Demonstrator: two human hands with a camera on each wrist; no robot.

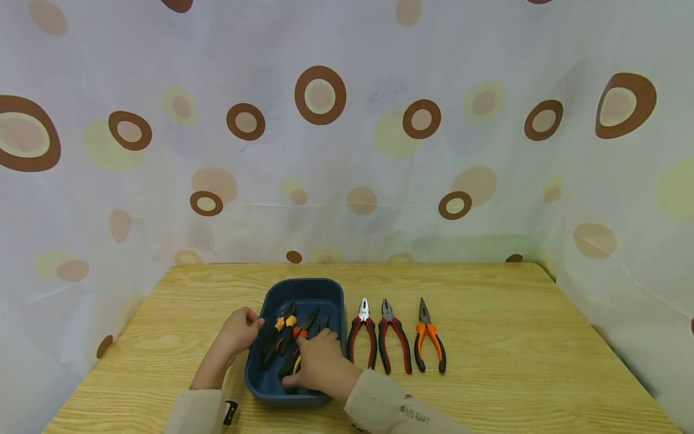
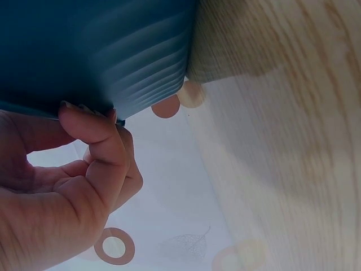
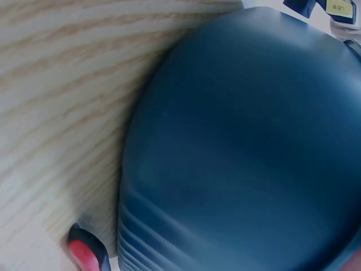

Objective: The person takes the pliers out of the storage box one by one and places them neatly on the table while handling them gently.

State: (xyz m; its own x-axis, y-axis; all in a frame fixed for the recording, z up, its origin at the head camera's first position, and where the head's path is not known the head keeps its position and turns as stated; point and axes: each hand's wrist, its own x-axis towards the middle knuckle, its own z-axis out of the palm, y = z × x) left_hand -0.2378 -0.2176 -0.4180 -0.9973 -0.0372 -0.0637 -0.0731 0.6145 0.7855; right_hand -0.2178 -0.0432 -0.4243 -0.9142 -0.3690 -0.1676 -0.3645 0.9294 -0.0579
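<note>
A dark blue plastic bin stands on the table with several pliers in it. My left hand pinches the bin's left rim between thumb and fingers, as the left wrist view also shows. Inside the bin, at the right side, my right hand reaches down over pliers with black and yellow handles. Its thumb and forefinger are spread about those handles; the hand hides whether they grip. Left of it lie yellow-and-black pliers and orange-and-black pliers. The right wrist view shows mostly the bin's outer wall.
Right of the bin, in a row, lie two red-and-black combination pliers and orange-handled long-nose pliers, jaws pointing away. The wooden table ends at a patterned curtain.
</note>
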